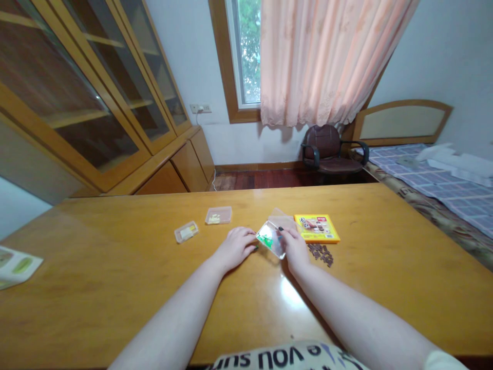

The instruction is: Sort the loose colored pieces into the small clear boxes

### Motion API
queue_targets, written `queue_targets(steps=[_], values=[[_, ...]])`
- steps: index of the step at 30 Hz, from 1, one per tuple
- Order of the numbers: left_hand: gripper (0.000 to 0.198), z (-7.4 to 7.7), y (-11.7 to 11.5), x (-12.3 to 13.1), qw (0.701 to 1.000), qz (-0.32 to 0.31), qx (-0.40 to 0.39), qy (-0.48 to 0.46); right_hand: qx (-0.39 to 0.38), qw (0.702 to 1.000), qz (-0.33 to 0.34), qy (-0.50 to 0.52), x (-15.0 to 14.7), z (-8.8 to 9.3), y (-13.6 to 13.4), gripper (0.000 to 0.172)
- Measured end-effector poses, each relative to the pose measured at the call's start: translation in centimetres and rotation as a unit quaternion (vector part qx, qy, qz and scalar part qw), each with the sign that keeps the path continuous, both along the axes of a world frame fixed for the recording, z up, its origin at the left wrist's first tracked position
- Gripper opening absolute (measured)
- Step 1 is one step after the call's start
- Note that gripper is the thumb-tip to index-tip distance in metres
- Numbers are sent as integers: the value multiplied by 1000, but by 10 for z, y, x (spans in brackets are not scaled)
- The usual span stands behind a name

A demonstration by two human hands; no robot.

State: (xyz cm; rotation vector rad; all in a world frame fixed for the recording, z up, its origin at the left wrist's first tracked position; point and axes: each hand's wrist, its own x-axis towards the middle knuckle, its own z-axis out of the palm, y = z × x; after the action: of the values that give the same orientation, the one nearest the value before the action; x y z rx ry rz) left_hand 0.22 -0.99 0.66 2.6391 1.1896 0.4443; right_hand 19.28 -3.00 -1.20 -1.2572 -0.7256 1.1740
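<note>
On desk (127, 272): box (318, 229) right of centre, loose pieces (321, 253) just below; tray (224, 212) left of centre, second tray (178, 236) lower left; case (270, 240) in right hand (296, 251), mid-frame.

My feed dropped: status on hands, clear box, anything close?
Right hand holding clear box, tilted. Left hand beside it. Yellow box, brown pieces near right hand.

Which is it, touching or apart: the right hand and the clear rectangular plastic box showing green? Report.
Touching. The head view shows the right hand holding the clear rectangular plastic box, fingers over its edge.
</note>
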Motion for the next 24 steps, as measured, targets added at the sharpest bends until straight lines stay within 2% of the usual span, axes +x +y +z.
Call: queue_targets(steps=[7,17,22,24], values=[[7,-3,-1,6,1000,8,-1,11,-10,1000,7,-8,0,7,-2,14],[8,-8,12,-11,997,64,39,22,29,997,47,-55,1,0,-2,19],[13,1,13,-15,989,120,60,-69,6,994,86,-62,-2,-4,-1,17],[14,7,8,-13,984,115,78,-115,1,992,99,-73,-3,-4,-1,17]])
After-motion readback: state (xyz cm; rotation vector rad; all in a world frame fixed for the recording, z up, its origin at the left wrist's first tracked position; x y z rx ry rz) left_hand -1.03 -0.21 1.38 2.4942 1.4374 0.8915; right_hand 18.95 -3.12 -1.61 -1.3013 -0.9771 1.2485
